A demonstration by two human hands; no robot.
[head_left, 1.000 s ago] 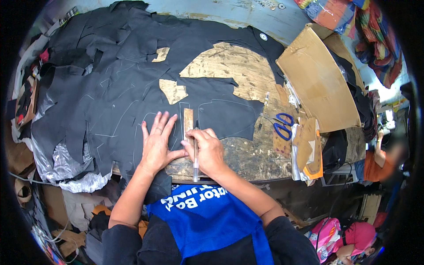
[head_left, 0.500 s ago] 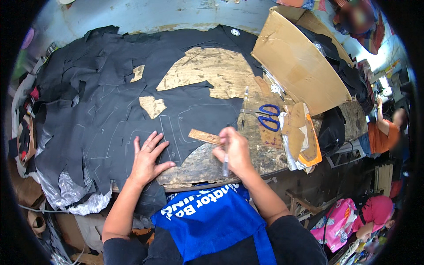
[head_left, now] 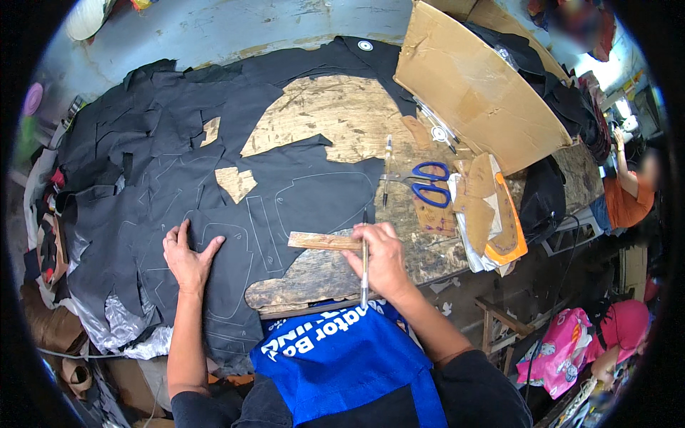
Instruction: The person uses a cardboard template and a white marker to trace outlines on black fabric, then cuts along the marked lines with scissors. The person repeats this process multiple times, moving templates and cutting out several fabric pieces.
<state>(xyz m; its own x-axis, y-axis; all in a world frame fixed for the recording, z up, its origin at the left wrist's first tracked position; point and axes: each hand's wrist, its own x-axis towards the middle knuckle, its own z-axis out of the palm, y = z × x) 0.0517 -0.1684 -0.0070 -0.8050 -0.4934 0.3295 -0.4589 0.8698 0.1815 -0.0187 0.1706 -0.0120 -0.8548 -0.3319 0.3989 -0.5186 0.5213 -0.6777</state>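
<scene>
My left hand (head_left: 188,260) lies on the black sheet material (head_left: 314,160), fingers spread and thumb out, beside a rounded shape traced in pale lines. In my right hand (head_left: 383,262) are a narrow brown strip (head_left: 321,241) and a slim silver pen (head_left: 365,274). The strip points left, just above the table and the sheet's edge. Upright between the fingers, the pen has its lower end near my blue apron. A long narrow outline and a larger rounded one are drawn on the sheet between my hands.
Blue-handled scissors (head_left: 431,184) and another pen (head_left: 387,171) lie on the worn wooden table (head_left: 335,107). Brown pattern pieces (head_left: 477,192) rest on papers at the right. A cardboard box (head_left: 485,93) stands behind them. Other people (head_left: 628,196) sit farther right.
My left hand has shifted left across the sheet, its thumb now off the narrow outline. My right hand still holds the strip and pen, with the strip turned closer to level.
</scene>
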